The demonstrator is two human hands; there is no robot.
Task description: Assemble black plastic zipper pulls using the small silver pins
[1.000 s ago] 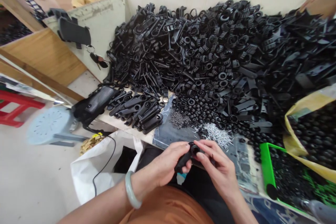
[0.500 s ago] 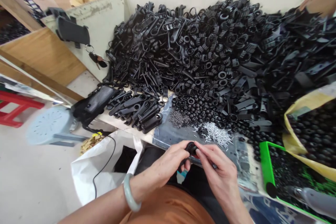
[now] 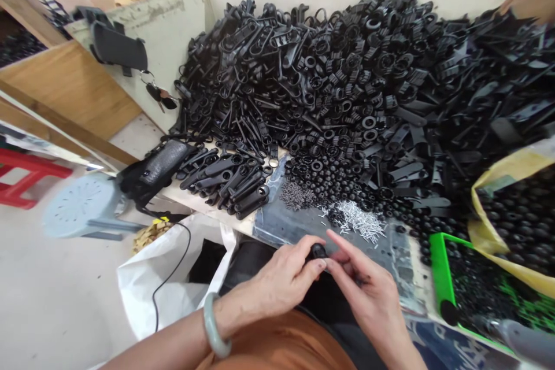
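Note:
My left hand [image 3: 281, 272] is closed around a black plastic part [image 3: 318, 251]. Its rounded end shows between thumb and index finger; the rest is hidden in the hand. Against that part, from the right, comes the thumb of my right hand [image 3: 366, 286]. The right index finger is raised off it, and the other fingers are curled, with a small dark bit showing among them that is too small to name. Just beyond the hands lie a pile of silver pins [image 3: 361, 221], small dark brownish pieces [image 3: 297, 195] and black beads [image 3: 323, 180].
A large heap of black plastic parts [image 3: 277, 81] fills the walled bench. Black handle-like pieces [image 3: 229, 182] lie in a row at left. At right are a green tray [image 3: 442, 266] and a yellow-edged sack [image 3: 481, 225]. A white bag [image 3: 143, 277] hangs open below.
My right index finger has lifted away from the black part. My left hand has turned, its thumb now over the near side of the part, covering more of it.

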